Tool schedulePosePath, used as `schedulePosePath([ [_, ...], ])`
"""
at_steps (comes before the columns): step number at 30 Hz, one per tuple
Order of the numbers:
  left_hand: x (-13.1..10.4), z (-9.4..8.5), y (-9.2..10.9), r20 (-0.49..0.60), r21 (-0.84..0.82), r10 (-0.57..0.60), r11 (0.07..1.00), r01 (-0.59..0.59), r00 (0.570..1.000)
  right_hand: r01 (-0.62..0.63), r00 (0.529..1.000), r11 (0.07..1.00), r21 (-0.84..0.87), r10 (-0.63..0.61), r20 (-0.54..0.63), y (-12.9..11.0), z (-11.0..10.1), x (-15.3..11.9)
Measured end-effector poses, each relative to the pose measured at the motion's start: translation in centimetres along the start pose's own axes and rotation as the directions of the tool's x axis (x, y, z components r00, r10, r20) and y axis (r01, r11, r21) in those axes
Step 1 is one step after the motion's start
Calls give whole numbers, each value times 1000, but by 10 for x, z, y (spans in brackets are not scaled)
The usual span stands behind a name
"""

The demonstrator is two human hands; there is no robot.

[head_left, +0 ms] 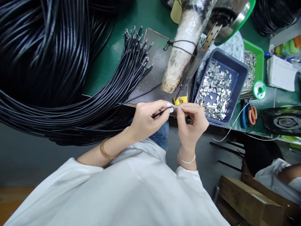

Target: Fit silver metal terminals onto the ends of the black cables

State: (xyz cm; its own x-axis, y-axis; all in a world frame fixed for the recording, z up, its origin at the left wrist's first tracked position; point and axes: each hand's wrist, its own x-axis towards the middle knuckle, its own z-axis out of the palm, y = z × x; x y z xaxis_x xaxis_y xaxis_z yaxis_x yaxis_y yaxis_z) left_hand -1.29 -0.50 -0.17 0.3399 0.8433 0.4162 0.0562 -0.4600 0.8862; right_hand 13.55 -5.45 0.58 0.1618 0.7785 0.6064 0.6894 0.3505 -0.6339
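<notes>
My left hand (150, 117) is closed in a pinch around a thin black cable (159, 113), close to its tip. Against that tip, my right hand (192, 120) pinches thumb and forefinger together; a tiny silvery bit shows between the two hands, too small to make out. Just beyond the fingertips is a yellow piece (180, 100) beneath a metal tool arm. A bundle of black cables (131, 69) with stripped ends lies to the left on a dark board (156, 47). On the right, a dark blue bin (236, 91) holds many small metal clips (216, 91).
Large coils of black cable (42, 56) fill the left. A plastic-wrapped white tube (178, 53) slants over the board. Farther right are a green bin (260, 59), a solder spool (259, 90), orange-handled pliers (252, 115) and a fan (285, 121). Cardboard boxes (249, 201) stand below; another person's arm (290, 175) shows.
</notes>
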Motion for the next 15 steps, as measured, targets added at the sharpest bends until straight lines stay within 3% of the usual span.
schedulePosePath([
  [4, 2, 4, 0, -102, 106, 102, 990, -91, 990, 124, 989, 984, -131, -133, -62, -3, 1, -2],
  [9, 5, 3, 0, -90, 131, 152, 981, -140, 984, 272, 956, 933, -235, -290, -46, -5, 0, -3],
  [12, 6, 3, 1, -59, 65, 80, 995, -76, 995, 259, 962, 945, -202, -271, -34, -3, 0, -4],
  [15, 7, 3, 3, -4, -71, -95, 993, 95, 995, 156, 975, 980, -124, -173, -137, -1, 2, -6],
])
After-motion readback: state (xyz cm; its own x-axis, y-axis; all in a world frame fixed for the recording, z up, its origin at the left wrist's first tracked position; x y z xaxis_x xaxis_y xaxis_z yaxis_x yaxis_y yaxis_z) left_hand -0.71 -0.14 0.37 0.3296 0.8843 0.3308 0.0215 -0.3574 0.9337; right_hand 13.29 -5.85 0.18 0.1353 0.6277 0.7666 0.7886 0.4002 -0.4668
